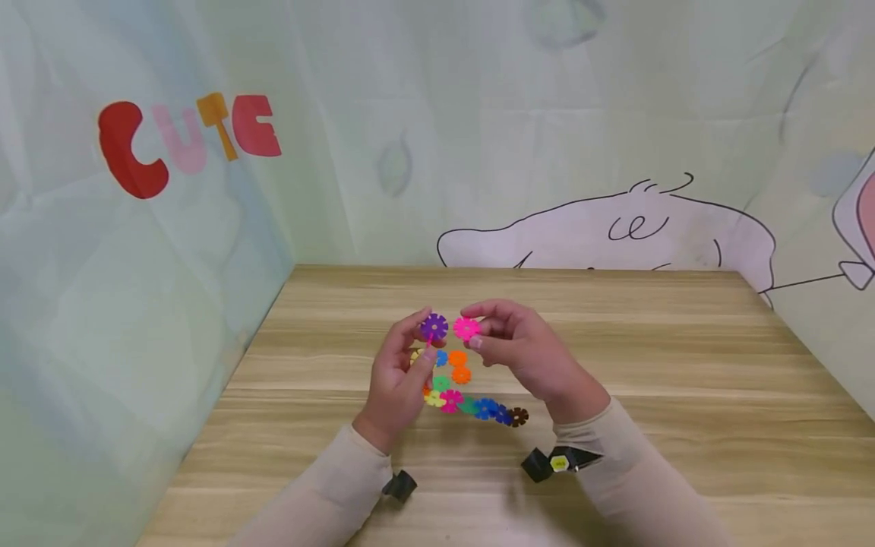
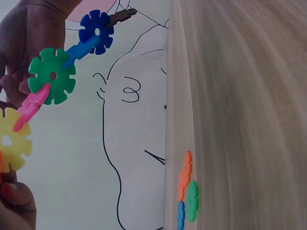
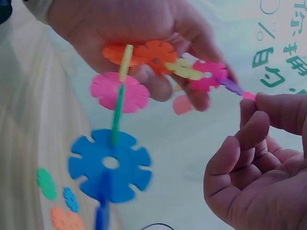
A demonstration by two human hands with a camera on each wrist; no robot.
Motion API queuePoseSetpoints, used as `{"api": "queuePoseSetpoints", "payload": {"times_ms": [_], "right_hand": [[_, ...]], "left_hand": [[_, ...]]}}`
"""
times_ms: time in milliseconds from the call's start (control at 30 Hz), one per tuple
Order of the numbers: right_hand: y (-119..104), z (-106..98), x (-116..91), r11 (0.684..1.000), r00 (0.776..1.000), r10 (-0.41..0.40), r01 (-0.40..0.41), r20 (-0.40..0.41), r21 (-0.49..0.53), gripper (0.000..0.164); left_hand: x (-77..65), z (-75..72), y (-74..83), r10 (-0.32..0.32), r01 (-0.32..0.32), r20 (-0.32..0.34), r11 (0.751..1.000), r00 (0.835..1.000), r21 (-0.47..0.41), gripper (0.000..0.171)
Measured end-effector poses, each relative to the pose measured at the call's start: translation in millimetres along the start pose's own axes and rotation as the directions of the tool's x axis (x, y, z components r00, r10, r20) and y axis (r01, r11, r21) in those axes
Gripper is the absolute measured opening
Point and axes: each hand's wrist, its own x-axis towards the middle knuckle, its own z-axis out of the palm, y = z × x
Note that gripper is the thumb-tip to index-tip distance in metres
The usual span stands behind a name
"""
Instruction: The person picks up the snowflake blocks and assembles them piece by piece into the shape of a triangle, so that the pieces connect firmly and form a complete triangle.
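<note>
My left hand (image 1: 399,372) holds a chain of interlocking plastic snowflake discs. The chain's purple disc (image 1: 434,327) stands up past the left fingertips. From the same hand the rest of the chain runs right, past a yellow disc (image 2: 14,139), a green disc (image 2: 53,75) and a large blue disc (image 3: 110,163), to a brown disc (image 1: 518,416). Between thumb and fingers my right hand (image 1: 526,349) pinches a pink disc (image 1: 467,328) by its edge. In the head view a small gap separates this pink disc from the purple one. Fingers partly hide the chain's middle.
Loose discs lie on the wooden table (image 1: 287,425) beyond the chain: orange discs (image 1: 461,375), a blue disc (image 1: 441,358) and a green disc (image 2: 192,201). A printed cloth backdrop (image 1: 383,114) rises behind the table's far edge.
</note>
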Motion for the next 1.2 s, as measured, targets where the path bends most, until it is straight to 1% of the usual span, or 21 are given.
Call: {"api": "queuePoseSetpoints", "payload": {"times_ms": [133, 367, 467, 600, 700, 767, 867, 967, 1033, 1133, 1200], "right_hand": [[4, 6, 1, 0.998, 1.000, -0.008, 0.007, 0.020, 0.054, 0.034], [8, 8, 2, 0.997, 0.998, -0.021, 0.016, 0.062, 0.076, 0.031], [9, 9, 3, 0.998, 0.998, -0.025, 0.021, 0.062, 0.055, 0.029], [10, 10, 2, 0.999, 0.998, -0.028, 0.027, 0.055, 0.022, 0.026], [9, 12, 1, 1.000, 0.998, -0.022, 0.021, 0.053, 0.017, 0.025], [9, 12, 1, 1.000, 0.998, -0.021, 0.020, 0.053, 0.016, 0.025], [10, 11, 2, 1.000, 0.997, -0.026, 0.027, 0.066, -0.006, 0.025], [12, 4, 5, 0.998, 0.994, -0.030, 0.035, 0.107, -0.054, 0.029], [15, -3, 8, 0.996, 0.990, -0.020, 0.031, 0.140, -0.082, 0.033], [24, -15, 12, 0.990, 0.982, 0.027, -0.001, 0.187, -0.142, 0.037], [35, -21, 16, 0.978, 0.970, 0.102, -0.056, 0.222, -0.202, 0.038]], "left_hand": [[-0.4, 0.6, -0.6, 0.064, -0.064, 0.017, 0.998, 0.998, 0.008, 0.050], [-0.2, 0.7, -0.5, 0.134, -0.135, 0.017, 0.989, 0.991, 0.055, 0.051], [-0.6, 0.7, -0.7, 0.140, -0.141, 0.019, 0.987, 0.990, 0.071, 0.051], [-0.8, 0.3, -1.3, 0.141, -0.142, 0.026, 0.987, 0.990, 0.072, 0.053], [-0.8, 0.2, -1.2, 0.145, -0.147, 0.035, 0.987, 0.989, 0.069, 0.052], [-0.8, 0.0, -1.1, 0.145, -0.147, 0.039, 0.987, 0.989, 0.071, 0.051], [-0.4, -1.1, -0.8, 0.121, -0.125, 0.044, 0.988, 0.992, 0.094, 0.050], [0.4, -2.0, -1.2, 0.096, -0.101, 0.048, 0.988, 0.994, 0.120, 0.051], [0.8, -2.1, -0.6, 0.067, -0.072, 0.048, 0.990, 0.997, 0.117, 0.050], [1.0, -2.3, 0.3, 0.022, -0.025, 0.037, 0.996, 0.999, 0.083, 0.049], [0.9, -2.7, 0.9, -0.001, 0.000, 0.024, 0.998, 1.000, 0.056, 0.048]]}}
